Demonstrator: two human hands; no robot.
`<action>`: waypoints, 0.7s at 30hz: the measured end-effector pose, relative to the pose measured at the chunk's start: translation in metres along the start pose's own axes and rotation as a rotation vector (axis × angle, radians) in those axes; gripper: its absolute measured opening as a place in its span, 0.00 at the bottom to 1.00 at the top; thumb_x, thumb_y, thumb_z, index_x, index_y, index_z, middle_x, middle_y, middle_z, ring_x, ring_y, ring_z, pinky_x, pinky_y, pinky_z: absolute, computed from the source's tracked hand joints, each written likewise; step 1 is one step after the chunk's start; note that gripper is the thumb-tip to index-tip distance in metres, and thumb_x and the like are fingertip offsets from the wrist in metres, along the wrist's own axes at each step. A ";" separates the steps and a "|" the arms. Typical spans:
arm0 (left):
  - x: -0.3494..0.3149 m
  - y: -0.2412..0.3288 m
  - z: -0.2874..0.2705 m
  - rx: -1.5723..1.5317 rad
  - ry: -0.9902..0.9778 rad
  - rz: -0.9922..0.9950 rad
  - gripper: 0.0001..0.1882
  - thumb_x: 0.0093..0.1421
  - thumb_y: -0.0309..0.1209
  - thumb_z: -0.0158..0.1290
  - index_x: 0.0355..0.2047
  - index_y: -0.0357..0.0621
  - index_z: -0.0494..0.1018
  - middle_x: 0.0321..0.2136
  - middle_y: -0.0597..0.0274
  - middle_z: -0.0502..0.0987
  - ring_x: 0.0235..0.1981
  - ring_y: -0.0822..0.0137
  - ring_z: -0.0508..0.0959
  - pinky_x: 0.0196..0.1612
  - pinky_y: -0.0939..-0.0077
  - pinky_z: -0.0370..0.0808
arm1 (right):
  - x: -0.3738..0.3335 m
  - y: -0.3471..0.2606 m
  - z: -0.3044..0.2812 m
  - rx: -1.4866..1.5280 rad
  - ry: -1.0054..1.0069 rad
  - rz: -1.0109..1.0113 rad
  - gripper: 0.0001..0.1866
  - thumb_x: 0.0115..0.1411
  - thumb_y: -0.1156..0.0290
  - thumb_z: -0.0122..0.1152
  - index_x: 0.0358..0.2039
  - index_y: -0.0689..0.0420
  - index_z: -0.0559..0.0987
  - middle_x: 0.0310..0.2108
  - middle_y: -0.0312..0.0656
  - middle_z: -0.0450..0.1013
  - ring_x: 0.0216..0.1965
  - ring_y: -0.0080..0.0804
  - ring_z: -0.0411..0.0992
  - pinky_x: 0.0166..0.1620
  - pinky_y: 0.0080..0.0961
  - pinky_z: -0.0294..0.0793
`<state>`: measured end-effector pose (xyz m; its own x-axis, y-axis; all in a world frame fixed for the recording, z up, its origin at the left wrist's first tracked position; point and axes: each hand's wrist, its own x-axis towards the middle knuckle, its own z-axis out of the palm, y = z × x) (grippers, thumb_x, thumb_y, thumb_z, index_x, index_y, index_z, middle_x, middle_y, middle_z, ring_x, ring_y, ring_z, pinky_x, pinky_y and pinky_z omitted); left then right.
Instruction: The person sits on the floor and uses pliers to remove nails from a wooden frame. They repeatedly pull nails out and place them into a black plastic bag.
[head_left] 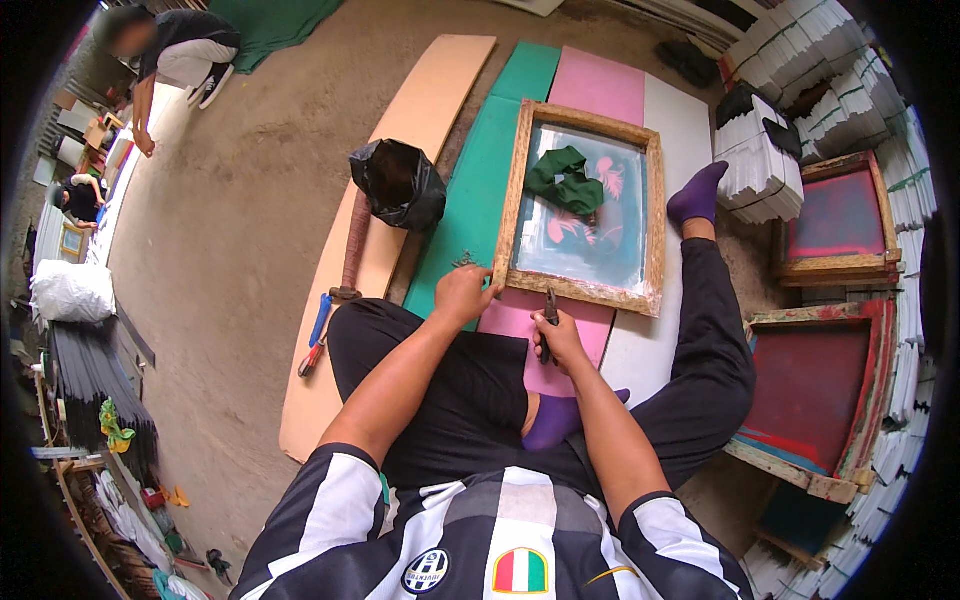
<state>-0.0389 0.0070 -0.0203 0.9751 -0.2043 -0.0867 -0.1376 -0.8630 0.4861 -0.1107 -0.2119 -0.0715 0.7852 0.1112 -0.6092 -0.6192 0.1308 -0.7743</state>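
A wooden screen-printing frame point(655, 215) lies in front of me, its mesh marked with pale pink leaf shapes. A crumpled dark green cloth point(563, 180) rests on the mesh. My left hand point(462, 296) is at the frame's near left corner, fingers curled in against the wood. Just beyond that hand is a small heap of grey metal bits point(466, 260), too small to name surely. My right hand point(563, 342) is closed around dark-handled pliers point(549, 312), their jaws pointing away from me by the frame's near edge.
Peach, green, pink and white boards point(330, 400) lie beneath. To the left are an open black plastic bag point(398, 185), a hammer point(355, 245) and blue- and red-handled tools point(318, 330). More frames point(810, 385) and paper stacks point(760, 165) stand right. A person point(180, 60) crouches far left.
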 end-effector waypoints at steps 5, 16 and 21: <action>-0.005 0.004 0.002 -0.078 0.243 0.434 0.09 0.53 0.35 0.65 0.34 0.48 0.84 0.31 0.60 0.82 0.36 0.55 0.81 0.38 0.61 0.78 | -0.013 -0.012 0.019 -0.140 -0.127 -0.013 0.10 0.70 0.64 0.58 0.43 0.57 0.76 0.20 0.37 0.72 0.15 0.24 0.69 0.18 0.24 0.69; -0.004 -0.010 0.005 -0.025 0.269 0.384 0.03 0.54 0.32 0.62 0.27 0.50 0.84 0.24 0.61 0.81 0.31 0.56 0.81 0.36 0.61 0.78 | -0.013 -0.040 0.038 -0.088 -0.307 0.159 0.20 0.71 0.63 0.55 0.59 0.56 0.68 0.33 0.47 0.77 0.28 0.34 0.79 0.28 0.31 0.80; 0.001 -0.016 -0.002 0.029 0.247 0.000 0.08 0.57 0.39 0.61 0.30 0.51 0.86 0.28 0.57 0.84 0.33 0.53 0.84 0.37 0.58 0.80 | -0.014 -0.037 0.028 -0.035 -0.133 0.216 0.21 0.72 0.59 0.54 0.59 0.56 0.67 0.37 0.51 0.76 0.32 0.39 0.80 0.30 0.37 0.83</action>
<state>-0.0359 0.0214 -0.0262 0.9875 -0.0881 0.1307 -0.1391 -0.8767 0.4605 -0.0989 -0.1911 -0.0292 0.6256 0.2617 -0.7350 -0.7700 0.0558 -0.6356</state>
